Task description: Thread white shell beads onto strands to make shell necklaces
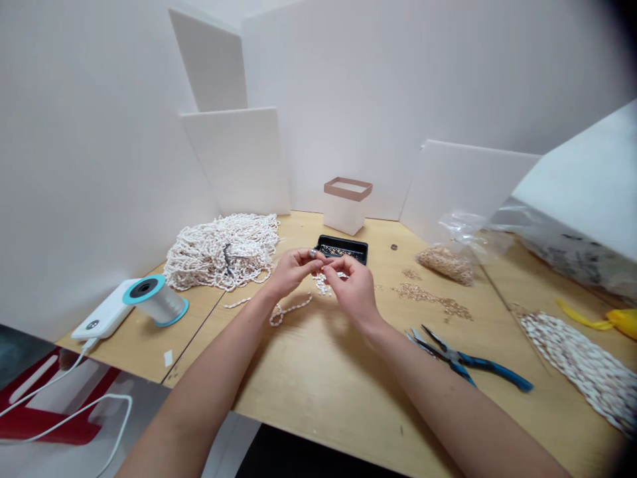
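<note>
A: White bead strand (pixel 322 284), lying just under your hands and beside the black tray (pixel 342 249). Are you holding it?

B: Hard to say from this view. Your left hand (pixel 293 272) and right hand (pixel 352 289) are curled toward each other, with the fingertips (pixel 318 264) meeting above the strand. They seem to pinch something small, but your fingers hide it. A silver ring (pixel 313 253) shows at your left hand.

A: What's around you on the wooden table (pixel 318 411)?

B: A short loose strand (pixel 291 309) lies near your left wrist, and a big heap of bead strands (pixel 222 252) sits further left. Beyond it are a spool of clear thread (pixel 156 300) and a white power bank (pixel 102 309).

A: And to your right?

B: Blue-handled pliers (pixel 465 362), scattered gold-coloured bits (pixel 432 299), a clear plastic bag (pixel 445 262), and a long bundle of bead strands (pixel 577 368).
</note>
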{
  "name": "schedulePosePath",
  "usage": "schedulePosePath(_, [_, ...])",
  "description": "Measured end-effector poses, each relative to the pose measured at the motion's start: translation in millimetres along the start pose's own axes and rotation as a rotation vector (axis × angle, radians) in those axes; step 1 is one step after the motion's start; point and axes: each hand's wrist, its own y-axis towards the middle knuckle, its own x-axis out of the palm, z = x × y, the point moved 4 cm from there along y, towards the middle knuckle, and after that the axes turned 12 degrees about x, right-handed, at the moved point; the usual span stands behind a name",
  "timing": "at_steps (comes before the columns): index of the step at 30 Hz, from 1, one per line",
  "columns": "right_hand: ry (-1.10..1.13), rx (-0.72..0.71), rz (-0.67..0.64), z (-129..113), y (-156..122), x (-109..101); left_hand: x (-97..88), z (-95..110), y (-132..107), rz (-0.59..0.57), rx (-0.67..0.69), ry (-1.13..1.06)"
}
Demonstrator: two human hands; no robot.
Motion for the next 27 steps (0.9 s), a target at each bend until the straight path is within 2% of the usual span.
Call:
schedulePosePath(12, [0.038,-0.011,-0.013,2.2,0.5,0.2,1.8,1.1,0.4,-0.018,-0.007,-0.017])
schedulePosePath(27, [0.066,-0.011,-0.026,4.4,0.4,1.0,0.8,0.4,0.0,0.017,-0.032,-0.046])
